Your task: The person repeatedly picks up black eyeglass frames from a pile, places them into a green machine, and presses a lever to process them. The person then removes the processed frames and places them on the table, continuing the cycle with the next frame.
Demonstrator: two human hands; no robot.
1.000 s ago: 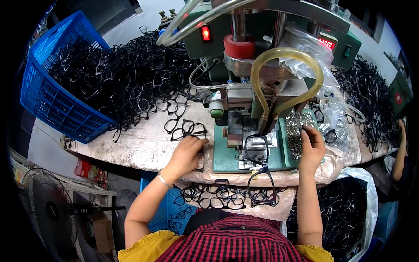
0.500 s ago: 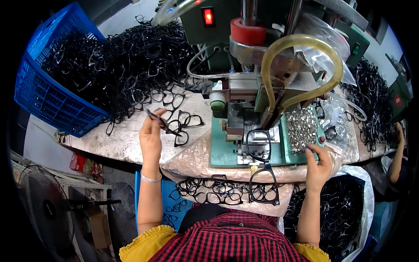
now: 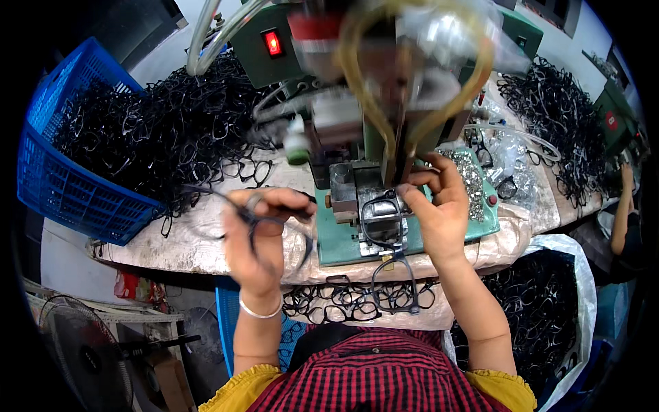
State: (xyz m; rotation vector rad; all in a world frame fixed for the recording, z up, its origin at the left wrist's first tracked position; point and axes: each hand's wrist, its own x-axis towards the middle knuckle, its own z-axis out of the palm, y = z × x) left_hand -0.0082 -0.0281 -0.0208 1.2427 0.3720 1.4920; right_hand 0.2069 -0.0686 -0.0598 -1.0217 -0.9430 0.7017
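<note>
My left hand [image 3: 259, 237] grips a black eyeglass frame [image 3: 307, 253], smeared by motion, left of the green bench press [image 3: 329, 248]. Another black eyeglass frame [image 3: 394, 257] rests in the press, one rim over the metal fixture [image 3: 376, 237] and the other hanging past the front edge. Beside that upper rim, under the press head, my right hand [image 3: 443, 206] has its thumb and curled fingers close together. Whatever they pinch is too small or hidden to make out. Small shiny metal parts [image 3: 473, 180] lie in a tray just behind this hand.
A blue crate [image 3: 82, 185] and a large heap of black frames [image 3: 171, 123] fill the left. More frames [image 3: 357, 302] lie along the near ledge, and a white sack [image 3: 583, 302] of them stands at right. A yellowish hose [image 3: 357, 82] loops before the press. A co-worker's arm [image 3: 623, 213] shows far right.
My right hand has moved from the metal parts leftward to the press fixture. My left hand has come right, toward the press, with the eyeglass frame. The whole view has shifted.
</note>
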